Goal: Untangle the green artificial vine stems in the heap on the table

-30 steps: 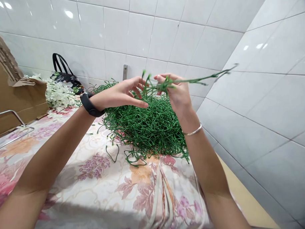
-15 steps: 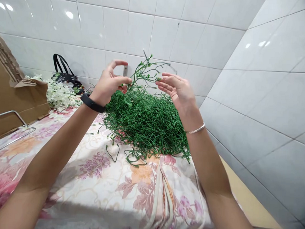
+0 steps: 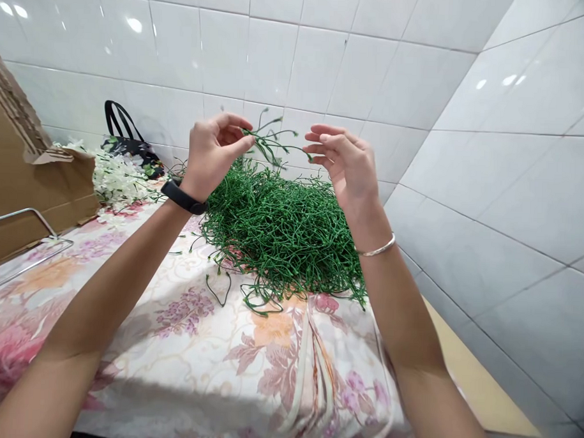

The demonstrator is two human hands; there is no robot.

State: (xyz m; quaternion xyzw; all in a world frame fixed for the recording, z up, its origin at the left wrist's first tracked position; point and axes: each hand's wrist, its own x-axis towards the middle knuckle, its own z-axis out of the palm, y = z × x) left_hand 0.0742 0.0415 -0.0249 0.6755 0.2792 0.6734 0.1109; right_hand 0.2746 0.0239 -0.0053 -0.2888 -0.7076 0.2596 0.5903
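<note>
Between thumb and forefinger, my left hand (image 3: 212, 152) pinches a small bunch of green artificial flower stems (image 3: 270, 140) with budded tips. The bunch fans out to the right, above a big tangled pile of the same green stems (image 3: 292, 225). My right hand (image 3: 349, 162) is beside the tips with its fingers apart. One stem end reaches its fingertips; whether they touch it I cannot tell. A few loose stems (image 3: 218, 292) lie in front of the pile on the floral cloth (image 3: 181, 368).
White artificial flowers (image 3: 121, 178) lie at the left near a black bag (image 3: 140, 151). A cardboard box (image 3: 38, 204) and a bent metal rod (image 3: 43, 218) are at the far left. Tiled walls (image 3: 321, 67) close off the back and right. A tan board (image 3: 482, 379) lies at the right.
The bunch of stems has dropped lower and now points more to the right. My left fingers have closed further around it. My right hand has moved slightly right, its fingers a little more curled.
</note>
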